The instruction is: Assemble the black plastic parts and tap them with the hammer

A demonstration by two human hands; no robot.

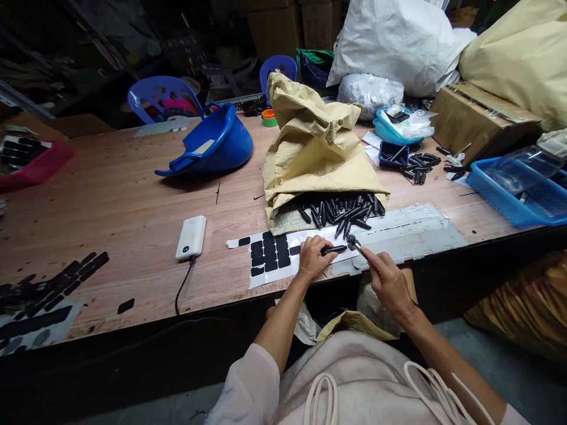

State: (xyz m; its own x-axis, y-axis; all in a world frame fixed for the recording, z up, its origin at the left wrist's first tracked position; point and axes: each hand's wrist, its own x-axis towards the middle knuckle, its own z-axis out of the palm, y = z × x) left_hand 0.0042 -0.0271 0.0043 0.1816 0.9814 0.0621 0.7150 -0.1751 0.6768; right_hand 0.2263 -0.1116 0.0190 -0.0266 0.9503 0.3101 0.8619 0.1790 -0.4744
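My left hand (pixel 313 257) is closed around a black pen-shaped piece (pixel 335 249), whose tip points right. My right hand (pixel 391 284) grips a thin tool (pixel 360 248) with a dark rounded end, held close to that tip; its exact kind is unclear. Both hands are low over a white sheet (pixel 296 239) at the table's front edge. Black rounded stickers (pixel 270 248) sit in rows on the sheet, left of my left hand. Just beyond my hands, similar black pieces (pixel 341 211) spill from the mouth of a yellow sack (pixel 323 171).
A white power bank (pixel 191 237) with a cable lies left of the sheet, and a blue scoop-shaped basin (pixel 217 141) behind it. To the right are a blue basket (pixel 509 198), a cardboard box (pixel 485 121) and more black pieces (pixel 419 168). Black strips (pixel 57 283) lie far left.
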